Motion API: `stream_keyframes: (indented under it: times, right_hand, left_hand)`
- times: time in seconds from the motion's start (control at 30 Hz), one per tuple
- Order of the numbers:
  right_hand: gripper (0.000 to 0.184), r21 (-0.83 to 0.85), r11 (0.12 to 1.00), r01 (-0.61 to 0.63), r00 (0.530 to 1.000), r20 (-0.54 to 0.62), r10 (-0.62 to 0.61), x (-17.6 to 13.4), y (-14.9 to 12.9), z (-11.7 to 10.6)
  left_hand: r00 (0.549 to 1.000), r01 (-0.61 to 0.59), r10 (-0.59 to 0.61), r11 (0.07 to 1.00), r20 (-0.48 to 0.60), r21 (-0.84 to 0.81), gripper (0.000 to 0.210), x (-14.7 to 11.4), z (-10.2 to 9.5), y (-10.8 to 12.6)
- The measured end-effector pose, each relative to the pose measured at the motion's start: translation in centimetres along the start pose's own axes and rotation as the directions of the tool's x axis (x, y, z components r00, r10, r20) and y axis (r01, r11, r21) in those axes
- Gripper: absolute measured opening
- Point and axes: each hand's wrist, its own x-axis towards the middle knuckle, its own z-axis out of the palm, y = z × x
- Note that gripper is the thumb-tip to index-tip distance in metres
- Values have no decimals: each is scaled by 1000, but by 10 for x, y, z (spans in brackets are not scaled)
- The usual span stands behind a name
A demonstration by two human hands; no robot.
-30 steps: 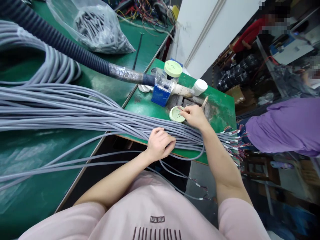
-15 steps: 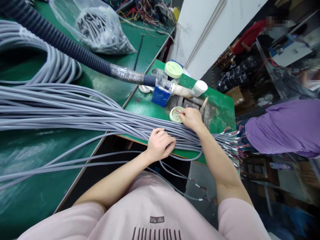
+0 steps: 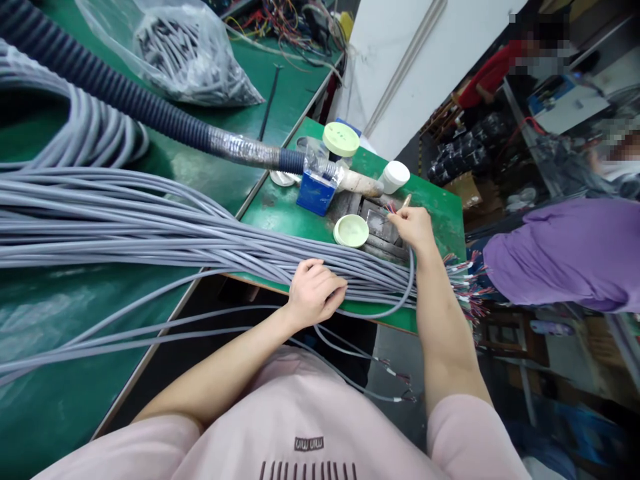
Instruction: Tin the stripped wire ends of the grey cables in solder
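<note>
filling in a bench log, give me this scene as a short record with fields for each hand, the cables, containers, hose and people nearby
left hand: curled over near side of cable bundle; firmness of hold unclear
right hand: grip closed on a gray cable, colored wire ends poking out
cables: gray, running across two green tables
containers: pale green dish beside bundle; white tub farther back
hose: black, ridged, its taped end at blue box
people: purple shirt at right; red shirt behind
</note>
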Motion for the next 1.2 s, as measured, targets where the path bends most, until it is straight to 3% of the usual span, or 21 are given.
stream_keyframes:
  times: [0.2, 0.87, 1.07, 1.2]
  right_hand:
    - [24, -93, 990, -110, 992, 46, 114, 18, 9, 19]
    - [20, -135, 980, -145, 979, 124, 162, 27, 14, 32]
    - [23, -17, 993, -117, 992, 38, 118, 22, 14, 17]
    - [29, 269, 963, -8, 998, -53, 23, -7, 11, -7]
  left_hand:
    - [1000, -7, 7, 1000, -10, -10, 9, 0, 0, 0]
    - [1000, 5, -5, 1000, 9, -26, 11, -1, -1, 0]
    - [1000, 4, -4, 1000, -2, -20, 9, 1, 0, 0]
    - [1000, 15, -15, 999, 4, -34, 8, 0, 0, -1]
